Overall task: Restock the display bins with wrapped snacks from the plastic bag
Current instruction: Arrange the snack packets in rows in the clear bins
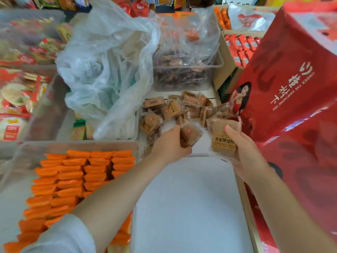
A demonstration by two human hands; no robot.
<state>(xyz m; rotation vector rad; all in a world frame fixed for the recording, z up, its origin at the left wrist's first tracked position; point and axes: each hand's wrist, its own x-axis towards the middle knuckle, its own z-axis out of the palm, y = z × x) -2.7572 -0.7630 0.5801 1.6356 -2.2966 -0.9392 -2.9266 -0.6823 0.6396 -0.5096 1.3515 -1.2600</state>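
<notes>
A clear display bin with a white floor lies in front of me; several brown wrapped snacks are piled at its far end. My left hand is shut on one brown wrapped snack just above the bin floor. My right hand holds another brown wrapped snack upright, its printed label facing me. A crumpled translucent plastic bag stands slumped to the left of the pile, over the neighbouring bin.
A bin of orange wrapped bars lies at the left, touching my left forearm. A clear tub of dark snacks stands behind the pile. Large red gift bags lean in at the right. Cardboard boxes of red packets sit behind.
</notes>
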